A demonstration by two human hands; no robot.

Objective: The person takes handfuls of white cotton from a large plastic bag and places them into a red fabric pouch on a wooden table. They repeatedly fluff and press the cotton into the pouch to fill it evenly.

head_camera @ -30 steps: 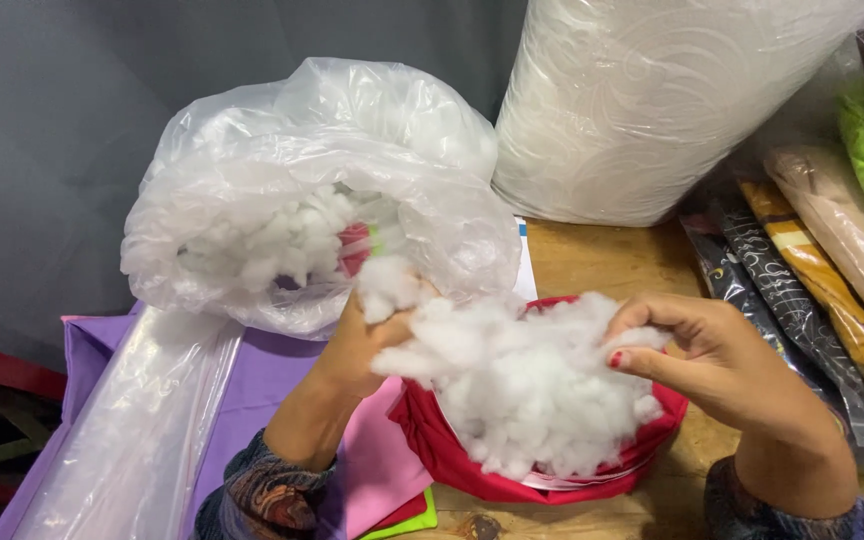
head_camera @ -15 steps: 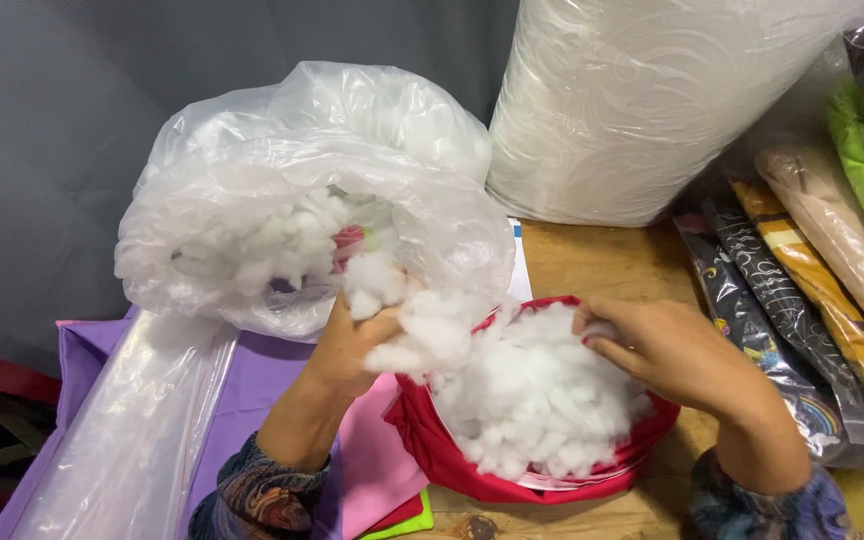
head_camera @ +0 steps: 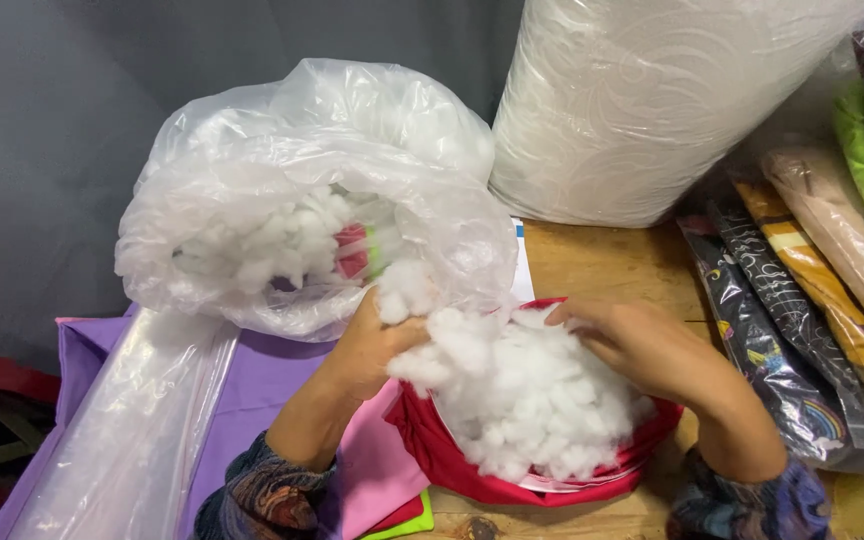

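While the left hand (head_camera: 367,350) closes around a tuft of white stuffing (head_camera: 522,395), the right hand (head_camera: 642,350) lies spread, palm down, pressing the heap. That stuffing fills a red fabric cover (head_camera: 452,460) on the wooden table (head_camera: 602,265), touching a clear plastic bag (head_camera: 292,190) of more filling. Purple fabric (head_camera: 252,385) lies beneath the bag; wrapped fabric rolls (head_camera: 802,300) lean on the right.
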